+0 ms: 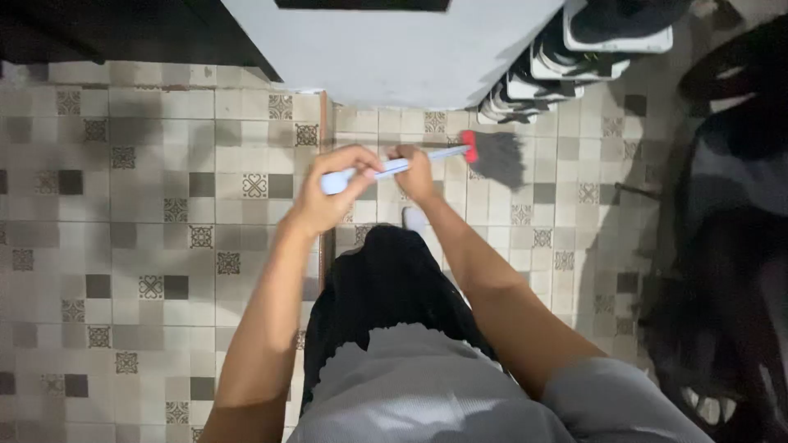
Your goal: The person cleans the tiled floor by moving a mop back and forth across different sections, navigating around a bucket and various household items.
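Broom (pixel 460 154) handle ran rightward from the left hand (pixel 332 190), clenched at its pale end, through the right hand (pixel 413 172), clenched nearer the dark bristles (pixel 498 156).

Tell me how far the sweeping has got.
Done: the patterned tile floor on the left shows no visible litter, though fine dust cannot be judged. In hand: the left hand and right hand both grip the pale blue broom handle, its dark bristles down on the tiles beside the stacked shoes. Left: that shoe corner, judging by the bristles.
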